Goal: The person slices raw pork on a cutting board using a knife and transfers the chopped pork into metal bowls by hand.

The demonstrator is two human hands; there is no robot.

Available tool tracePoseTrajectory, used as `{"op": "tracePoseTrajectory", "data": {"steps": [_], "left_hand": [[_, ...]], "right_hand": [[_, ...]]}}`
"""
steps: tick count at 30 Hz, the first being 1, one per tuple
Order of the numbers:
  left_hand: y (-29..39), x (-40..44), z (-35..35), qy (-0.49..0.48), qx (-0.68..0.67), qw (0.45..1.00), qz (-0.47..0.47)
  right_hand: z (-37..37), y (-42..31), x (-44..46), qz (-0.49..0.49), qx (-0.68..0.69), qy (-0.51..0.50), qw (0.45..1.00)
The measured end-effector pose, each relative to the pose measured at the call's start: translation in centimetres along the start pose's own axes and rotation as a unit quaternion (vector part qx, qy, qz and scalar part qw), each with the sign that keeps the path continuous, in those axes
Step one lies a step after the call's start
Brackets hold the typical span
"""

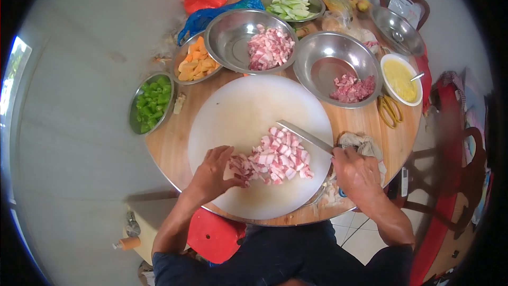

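Note:
A heap of diced pork (280, 156) lies on the round white cutting board (254, 100). My left hand (212, 173) is at the heap's left end, thumb and fingers spread apart around the darker pieces there. It appears to touch them without gripping any. In my right hand (357, 172) is a kitchen knife (304, 135), its handle hidden by my fingers. The blade points up and left, over the heap's upper right edge.
Behind the board stand metal bowls of cut pork (271, 47) and darker meat (353, 88). Green peppers (153, 104) and orange slices (197, 62) sit left. Yellow mash in a white bowl (385, 82), scissors (390, 111) and a cloth (365, 144) are right.

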State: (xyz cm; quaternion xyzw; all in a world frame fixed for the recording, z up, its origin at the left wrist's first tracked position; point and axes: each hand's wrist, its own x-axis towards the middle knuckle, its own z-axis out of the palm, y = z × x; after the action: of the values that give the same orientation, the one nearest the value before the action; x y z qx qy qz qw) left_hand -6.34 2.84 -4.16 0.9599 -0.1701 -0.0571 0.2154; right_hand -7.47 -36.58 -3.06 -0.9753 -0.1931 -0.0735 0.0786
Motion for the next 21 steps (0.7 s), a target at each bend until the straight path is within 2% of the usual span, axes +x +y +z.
{"op": "tracePoseTrajectory", "data": {"steps": [2,5,9,10,11,12,14,16,18,20,21], "left_hand": [[0.0,-0.6,1.0,-0.026,-0.008,0.999,0.045],[1.2,-1.1,2.1,-0.015,0.012,0.999,0.05],[0.6,-1.4,3.1,0.005,-0.018,0.999,0.041],[0.7,-1.6,3.4,0.001,-0.022,0.999,0.04],[1.0,-1.7,3.6,0.041,-0.026,0.999,0.016],[1.2,-1.8,3.9,0.083,-0.03,0.996,-0.009],[1.0,-2.3,5.3,0.089,-0.057,0.994,-0.035],[0.8,-2.8,6.8,0.096,-0.082,0.99,-0.057],[1.4,-3.0,7.8,0.108,-0.064,0.992,-0.01],[2.8,-2.9,8.4,0.097,-0.087,0.991,-0.021],[3.6,-2.6,8.5,0.089,-0.108,0.99,-0.032]], "right_hand": [[0.8,-0.7,0.2,-0.037,0.0,-0.017,0.999],[-0.3,-2.2,0.4,-0.088,0.021,-0.05,0.995],[-0.5,-1.7,-0.1,-0.065,0.093,-0.1,0.989],[-0.7,-1.3,-0.5,-0.019,0.161,-0.088,0.983],[-0.9,-0.9,-0.9,0.027,0.227,-0.074,0.971],[-1.3,-0.7,-1.4,0.028,0.225,-0.078,0.971],[-2.0,-0.4,-2.7,0.154,0.315,-0.116,0.929],[-0.7,0.2,-4.5,0.174,0.312,-0.127,0.926],[-0.5,0.1,-5.2,0.198,0.308,-0.134,0.921],[-0.7,-0.8,-5.6,0.259,0.399,-0.174,0.862],[0.4,-1.0,-6.0,0.241,0.403,-0.148,0.87]]}}
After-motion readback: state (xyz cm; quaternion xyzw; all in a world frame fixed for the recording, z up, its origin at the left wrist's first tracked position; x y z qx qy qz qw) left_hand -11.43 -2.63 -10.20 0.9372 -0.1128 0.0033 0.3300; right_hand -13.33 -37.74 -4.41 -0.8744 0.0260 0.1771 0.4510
